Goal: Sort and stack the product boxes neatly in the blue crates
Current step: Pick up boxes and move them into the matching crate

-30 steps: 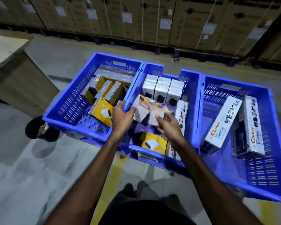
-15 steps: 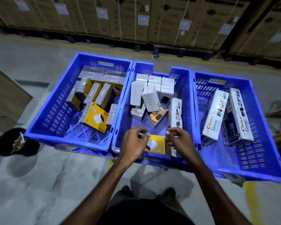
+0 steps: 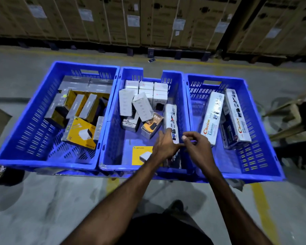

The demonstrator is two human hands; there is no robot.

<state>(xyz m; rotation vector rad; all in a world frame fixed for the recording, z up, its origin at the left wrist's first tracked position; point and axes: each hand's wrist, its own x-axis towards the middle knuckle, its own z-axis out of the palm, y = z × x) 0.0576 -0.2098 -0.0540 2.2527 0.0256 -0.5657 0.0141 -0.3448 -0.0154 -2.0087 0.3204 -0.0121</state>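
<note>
both hands have left the flat yellow carton (image 3: pixel 140 152); left hand (image 3: pixel 164 145) slack-fingered over the long white box (image 3: pixel 170 121) in the middle blue crate (image 3: pixel 111 121), right hand (image 3: pixel 195 145) loosely curled, empty — next pick likely.

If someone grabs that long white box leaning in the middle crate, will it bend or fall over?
The long white box looks like stiff cardboard, so it probably won't bend. It lies tilted against the middle crate wall, so it may slide or tip when nudged. It's likely light.
</note>
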